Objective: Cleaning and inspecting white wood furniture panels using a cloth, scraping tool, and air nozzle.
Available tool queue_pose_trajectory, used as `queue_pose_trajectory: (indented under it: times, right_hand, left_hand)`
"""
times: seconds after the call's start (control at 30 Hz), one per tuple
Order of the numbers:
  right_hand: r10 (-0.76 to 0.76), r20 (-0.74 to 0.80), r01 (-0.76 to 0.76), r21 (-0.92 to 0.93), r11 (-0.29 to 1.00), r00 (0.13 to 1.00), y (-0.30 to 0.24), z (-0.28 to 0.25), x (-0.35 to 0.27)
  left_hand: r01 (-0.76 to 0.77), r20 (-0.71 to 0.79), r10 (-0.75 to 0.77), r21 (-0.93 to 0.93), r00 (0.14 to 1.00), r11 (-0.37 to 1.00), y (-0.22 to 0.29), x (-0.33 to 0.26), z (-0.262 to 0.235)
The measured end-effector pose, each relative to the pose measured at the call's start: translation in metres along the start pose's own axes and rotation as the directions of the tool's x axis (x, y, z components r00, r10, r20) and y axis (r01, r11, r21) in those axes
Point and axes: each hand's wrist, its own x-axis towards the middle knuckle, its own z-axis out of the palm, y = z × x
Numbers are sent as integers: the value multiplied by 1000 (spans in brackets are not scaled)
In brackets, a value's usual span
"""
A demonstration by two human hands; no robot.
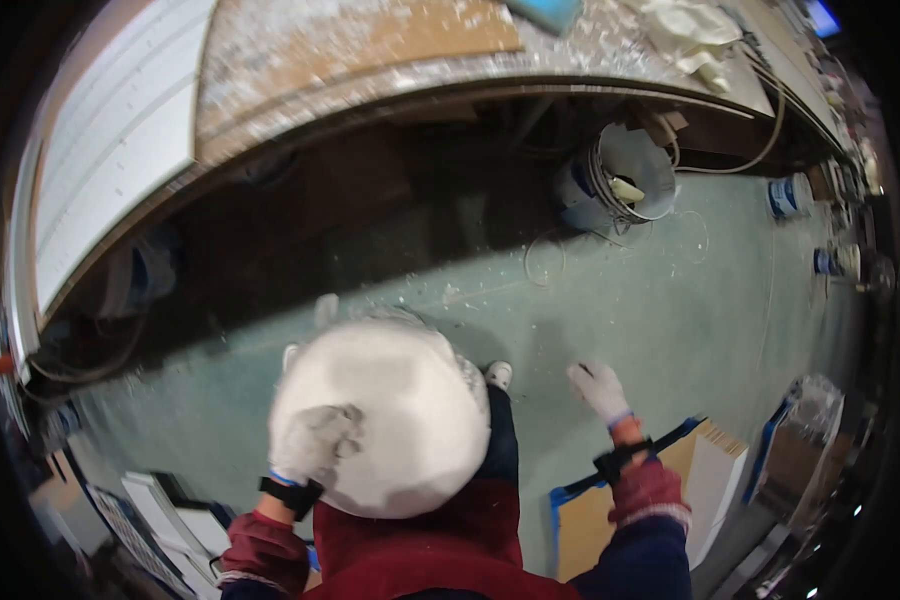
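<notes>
One white bowl (385,415) is being carried low over the green floor (670,310), the gloved left hand (315,440) clamping its near rim. The right hand (598,388) is swinging free, fingers loosely spread, holding nothing. Ahead, the dusty workbench (370,50) and tipped bucket (620,180) are waiting, nothing set down yet.

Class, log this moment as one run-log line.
left hand: grips white bucket rim | right hand: free, gloved, over green floor | workbench: ahead

A bowl (390,420) sits before the person, a workbench (370,60) beyond, a bucket (620,180) under it.
</notes>
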Motion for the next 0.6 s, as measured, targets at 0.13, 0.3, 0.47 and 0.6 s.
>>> queue_pose_trajectory:
  times: [0.13, 0.3, 0.47, 0.6]
  right_hand:
    - [-291, 15, 218, -699, 681, 957, -1, -29, 101]
    - [-146, 283, 315, -774, 549, 948, 30, -61, 129]
    - [-36, 413, 400, -850, 342, 910, 66, -111, 166]
    - [-88, 523, 528, -848, 52, 848, 56, -97, 252]
  left_hand:
    - [-11, -148, -1, -78, 989, 997, 3, -6, 5]
    - [8, -256, -30, -85, 966, 996, 5, -9, 18]
    - [212, -695, -56, 140, 717, 967, -18, -1, 58]
    - [309, -588, 780, 798, 215, 517, -48, 12, 81]
